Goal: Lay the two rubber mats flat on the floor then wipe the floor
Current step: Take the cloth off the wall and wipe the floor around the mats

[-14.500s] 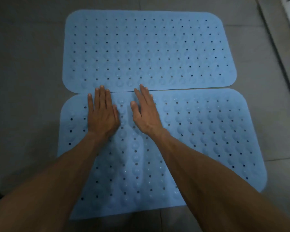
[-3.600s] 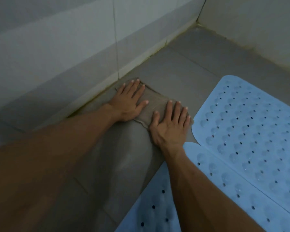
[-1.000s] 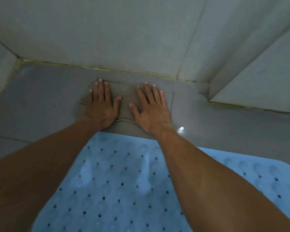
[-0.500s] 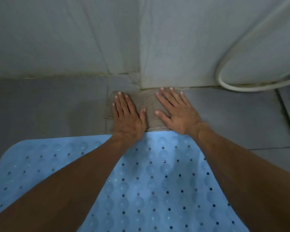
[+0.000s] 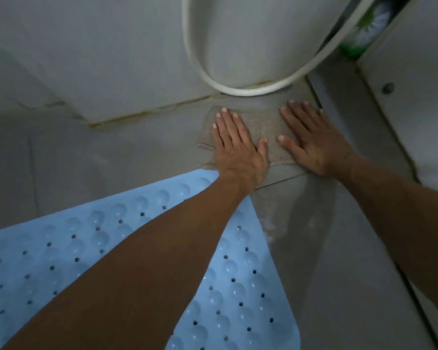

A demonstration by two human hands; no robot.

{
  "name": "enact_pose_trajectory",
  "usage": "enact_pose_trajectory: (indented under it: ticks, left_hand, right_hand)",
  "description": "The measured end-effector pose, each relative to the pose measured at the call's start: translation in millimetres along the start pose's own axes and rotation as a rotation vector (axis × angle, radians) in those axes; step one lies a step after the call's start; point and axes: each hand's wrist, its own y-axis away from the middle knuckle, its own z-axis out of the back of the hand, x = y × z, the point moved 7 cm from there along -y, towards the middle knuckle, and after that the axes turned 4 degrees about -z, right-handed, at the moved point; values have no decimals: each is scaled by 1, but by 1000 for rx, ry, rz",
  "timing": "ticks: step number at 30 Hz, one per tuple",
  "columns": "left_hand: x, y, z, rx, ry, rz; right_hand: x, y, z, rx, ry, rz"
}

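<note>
Since half a second ago both hands and the cloth (image 5: 266, 130) are sliding rightward along the wall base, now sitting under the white hose (image 5: 238, 90) loop instead of left of it. Landmark: the cloth.

Nearest the camera, a blue rubber mat (image 5: 238, 286) is lying flat on the grey floor (image 5: 339, 286), with its rounded corner reaching up to just below the cloth; the left forearm is crossing over it. Only one mat is showing (the second is out of frame). To the right of the mat and below the cloth, a wet streak (image 5: 301, 210) is shining on the tiles.

The left hand (image 5: 235, 150) is pressing palm-down on the left half of the cloth with fingers spread flat, gripping nothing. The right hand (image 5: 311, 142) is pressing flat on the cloth's right edge, also splayed, with the thumb pointing inward. The two hands are lying side by side, not touching, with a strip of brownish cloth showing between them.

Beyond the cloth, the hose is curving down to the floor at the foot of the wall (image 5: 111, 59). Farther up and to the right, something green and white (image 5: 364, 26) is blurring in a gap; I cannot tell what it is.
</note>
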Motion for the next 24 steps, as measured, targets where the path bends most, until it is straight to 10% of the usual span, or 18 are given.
enact_pose_trajectory:
  ticks: [24]
  left_hand:
    - [-104, 261, -52, 91, -11, -200]
  right_hand:
    - [-43, 301, -70, -2, 172, -158]
